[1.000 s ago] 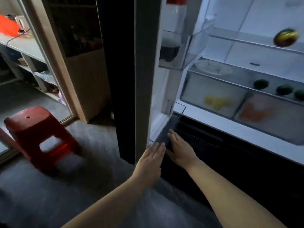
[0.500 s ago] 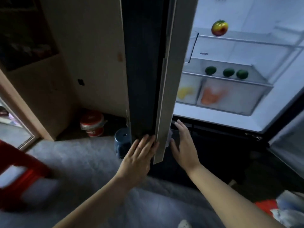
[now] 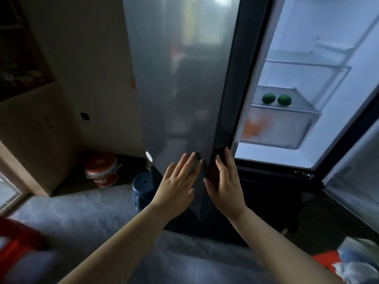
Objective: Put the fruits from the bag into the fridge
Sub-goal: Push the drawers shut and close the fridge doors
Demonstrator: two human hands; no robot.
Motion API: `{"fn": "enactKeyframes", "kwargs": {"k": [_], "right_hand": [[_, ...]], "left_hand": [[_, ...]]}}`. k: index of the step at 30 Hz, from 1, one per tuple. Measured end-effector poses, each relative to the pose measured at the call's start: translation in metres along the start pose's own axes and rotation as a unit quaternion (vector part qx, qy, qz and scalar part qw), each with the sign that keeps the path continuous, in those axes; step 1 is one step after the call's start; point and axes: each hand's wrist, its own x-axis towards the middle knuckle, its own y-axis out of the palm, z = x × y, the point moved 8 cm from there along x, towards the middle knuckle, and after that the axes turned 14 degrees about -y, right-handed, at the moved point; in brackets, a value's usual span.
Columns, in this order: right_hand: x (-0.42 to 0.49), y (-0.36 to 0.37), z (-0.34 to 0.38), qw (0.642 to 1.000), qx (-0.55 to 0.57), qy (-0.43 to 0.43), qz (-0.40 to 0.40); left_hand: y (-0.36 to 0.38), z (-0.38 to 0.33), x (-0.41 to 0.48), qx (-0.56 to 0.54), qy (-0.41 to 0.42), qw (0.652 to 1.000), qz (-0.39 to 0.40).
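The left hand (image 3: pixel 180 181) lay flat on the outer face of the grey door (image 3: pixel 180 78), near its bottom corner, fingers straight and spread, gripping nothing. The right hand (image 3: pixel 227 181) pressed against the door's dark free edge just beside it, fingers straight and pointing up, likewise holding nothing. The two hands sat either side of that edge, close together but not touching.

Right of the edge the fridge (image 3: pixel 307 27) stood open and lit. Two green fruits (image 3: pixel 268 98) sat side by side on a shelf (image 3: pixel 287 107), just apart, near its front lip. Directly below was a frosted drawer (image 3: pixel 287 130) with something orange inside, too blurred to name. The right door (image 3: pixel 352 177) was swung wide, leaving a broad gap between the two doors.

A blue stool (image 3: pixel 143 187) stood on the floor just left of the door's bottom corner, with a red tub (image 3: pixel 101 171) beyond it against the wall. A red stool (image 3: pixel 18 242) cut into the lower left corner. In the lower right corner lay what seemed to be the bag (image 3: pixel 348 263), red and white, well apart from both hands.
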Motion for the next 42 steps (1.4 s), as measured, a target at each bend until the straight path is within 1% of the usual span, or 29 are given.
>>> {"fn": "enactKeyframes", "kwargs": {"k": [2,4,8,11,13,16,19,23,27,31,35,38,40,42], "right_hand": [[0.001,-0.006,-0.015,1.000,-0.025,0.003,0.012],[0.008,-0.017,-0.023,0.998,-0.056,-0.007,0.003],[0.051,-0.055,-0.019,0.990,-0.084,-0.080,-0.079],[0.097,-0.070,-0.017,0.984,-0.107,-0.123,-0.065],[0.121,-0.070,-0.029,0.981,-0.143,-0.118,-0.053],[0.144,-0.064,-0.058,0.972,-0.215,-0.085,-0.039],[0.153,-0.058,-0.072,0.957,-0.267,-0.101,-0.046],[0.156,-0.053,-0.084,0.946,-0.288,-0.134,-0.066],[0.162,-0.047,-0.104,0.942,-0.291,-0.142,-0.083],[0.169,-0.038,-0.130,0.950,-0.271,-0.133,-0.084],[0.182,-0.020,-0.173,0.950,-0.286,-0.121,-0.033],[0.191,-0.010,-0.201,0.947,-0.290,-0.141,-0.016],[0.193,-0.006,-0.210,0.943,-0.295,-0.151,-0.021],[0.194,-0.004,-0.212,0.942,-0.298,-0.152,-0.035]], "left_hand": [[-0.005,-0.007,0.016,-0.007,0.010,1.000,-0.014],[-0.017,-0.011,0.034,-0.028,0.012,0.999,-0.039],[-0.052,-0.011,0.075,-0.040,0.000,0.994,-0.102],[-0.078,-0.017,0.111,-0.028,0.009,0.991,-0.133],[-0.090,-0.023,0.136,-0.021,0.024,0.989,-0.142],[-0.095,-0.027,0.170,-0.012,0.035,0.989,-0.143],[-0.091,-0.027,0.193,-0.015,0.037,0.988,-0.149],[-0.084,-0.028,0.208,-0.008,0.041,0.980,-0.196],[-0.079,-0.030,0.220,0.013,0.038,0.971,-0.235],[-0.067,-0.034,0.239,0.037,0.028,0.971,-0.234],[-0.050,-0.045,0.267,0.077,0.000,0.973,-0.218],[-0.037,-0.048,0.288,0.118,-0.033,0.969,-0.215],[-0.032,-0.047,0.295,0.154,-0.042,0.961,-0.227],[-0.031,-0.048,0.296,0.168,-0.036,0.954,-0.245]]}}
